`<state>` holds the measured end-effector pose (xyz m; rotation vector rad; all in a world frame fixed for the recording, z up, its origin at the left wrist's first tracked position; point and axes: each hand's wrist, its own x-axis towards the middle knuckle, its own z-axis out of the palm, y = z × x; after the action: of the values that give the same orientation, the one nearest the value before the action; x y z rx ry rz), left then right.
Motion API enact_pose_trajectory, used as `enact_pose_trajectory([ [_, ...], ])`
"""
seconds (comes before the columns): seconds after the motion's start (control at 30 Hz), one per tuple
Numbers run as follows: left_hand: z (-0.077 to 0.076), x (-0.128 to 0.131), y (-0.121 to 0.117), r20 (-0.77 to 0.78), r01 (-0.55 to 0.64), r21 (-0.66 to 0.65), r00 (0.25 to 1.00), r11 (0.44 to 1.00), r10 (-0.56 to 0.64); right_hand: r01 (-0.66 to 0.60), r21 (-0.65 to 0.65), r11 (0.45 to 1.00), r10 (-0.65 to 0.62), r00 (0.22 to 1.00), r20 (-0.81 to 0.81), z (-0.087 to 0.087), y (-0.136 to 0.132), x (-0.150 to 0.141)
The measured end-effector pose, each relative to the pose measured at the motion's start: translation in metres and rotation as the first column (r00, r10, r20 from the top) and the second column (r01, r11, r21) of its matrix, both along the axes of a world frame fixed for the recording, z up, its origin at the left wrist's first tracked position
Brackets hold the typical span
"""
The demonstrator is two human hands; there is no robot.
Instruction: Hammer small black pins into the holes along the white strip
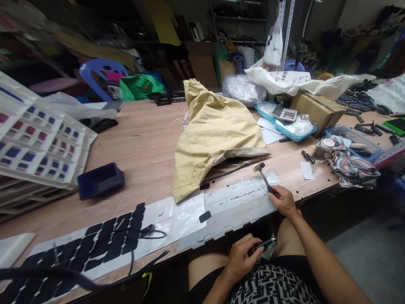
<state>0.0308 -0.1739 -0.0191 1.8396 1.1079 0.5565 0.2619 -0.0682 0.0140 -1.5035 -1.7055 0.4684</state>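
Hammer (pixel 265 178) is at the table (pixel 139 143) front edge, gripped by the handle in my R hand (pixel 284 202). Long axis runs fwd & a bit L from that hand: shaft over the pale strip (pixel 224 217), head just past its far edge. R hand's obv nearer; L hand (pixel 243 255) is lower, below table edge, closed on a dark-handled tool (pixel 266 242), metal end pointing R. From there hammer's fwd & slightly R. Can't tell if its head touches anything. Tool's grip mostly hidden by fingers; tip too small to ID.
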Motion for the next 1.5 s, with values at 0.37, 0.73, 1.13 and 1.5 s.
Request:
enact_pose_trajectory([
  [0.37,0.043,-0.008,0.045,0.003,0.120,-0.341,0.992,0.932,-0.127,0.028,0.010,1.000,-0.028,1.000,0.002,0.001,0.000,-0.003],
  [0.73,0.050,0.000,0.277,-0.227,-0.696,0.174,0.660,0.696,0.716,0.027,0.013,1.000,-0.027,1.000,0.007,0.004,-0.002,-0.004],
  [1.13,0.066,-0.011,0.262,-0.291,-0.694,0.024,0.684,0.720,0.669,0.026,0.016,1.000,-0.026,1.000,-0.008,0.006,-0.003,-0.005],
  [1.5,0.019,-0.025,0.158,-0.082,-0.418,0.289,0.886,0.861,0.457,0.031,0.014,0.999,-0.031,0.999,-0.011,0.000,-0.002,-0.003],
])
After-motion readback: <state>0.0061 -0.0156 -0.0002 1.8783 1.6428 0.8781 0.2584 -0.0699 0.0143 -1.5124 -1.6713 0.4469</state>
